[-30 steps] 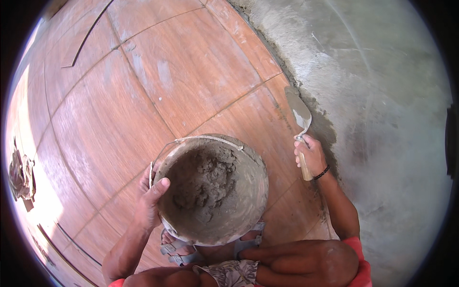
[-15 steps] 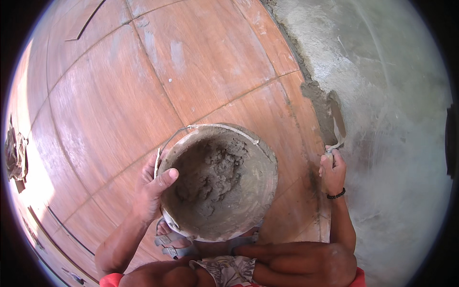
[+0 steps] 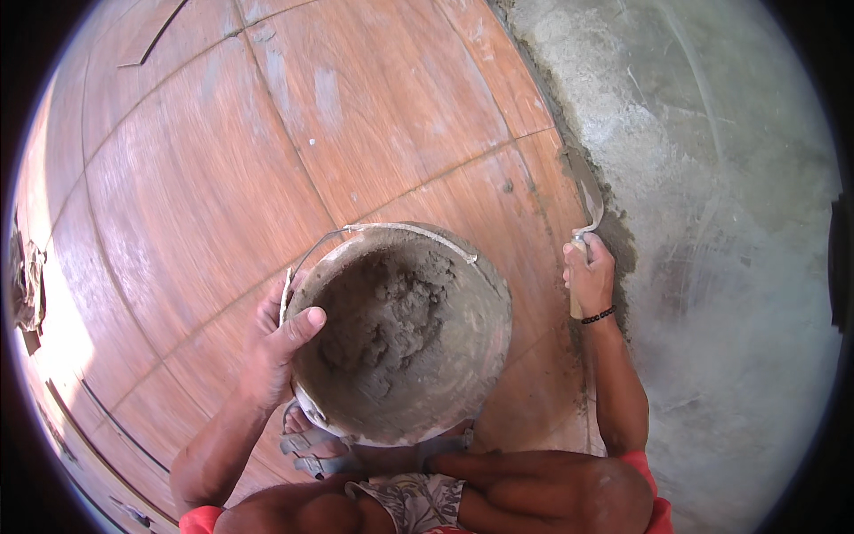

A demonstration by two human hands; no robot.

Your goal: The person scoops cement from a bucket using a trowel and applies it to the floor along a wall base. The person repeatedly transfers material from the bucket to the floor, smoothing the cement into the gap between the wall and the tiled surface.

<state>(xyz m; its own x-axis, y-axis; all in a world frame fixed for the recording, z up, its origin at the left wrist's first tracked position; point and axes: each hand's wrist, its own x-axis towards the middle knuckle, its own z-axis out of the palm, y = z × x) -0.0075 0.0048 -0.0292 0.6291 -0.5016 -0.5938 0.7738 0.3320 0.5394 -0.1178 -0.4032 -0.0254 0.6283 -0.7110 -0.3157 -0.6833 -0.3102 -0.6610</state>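
My left hand grips the left rim of a round bucket, its thumb over the inside edge. Lumpy grey wet mortar lies in the bucket, and the wire handle rests against the far rim. On the right, my right hand is wrapped round the wooden handle of a trowel. The trowel's blade points away from me along the edge of the wood-look tiles. Fresh mortar lies in a strip beside that edge, partly behind my right hand.
Wood-look floor tiles spread to the left and ahead. Bare grey concrete lies to the right of the tile edge. A thin dark strip is at the far left. Crumpled brown material lies at the left edge.
My right hand and the trowel have moved left and away from me, onto the tile edge. The mortar strip now reaches nearer to me. My left hand still holds the bucket.
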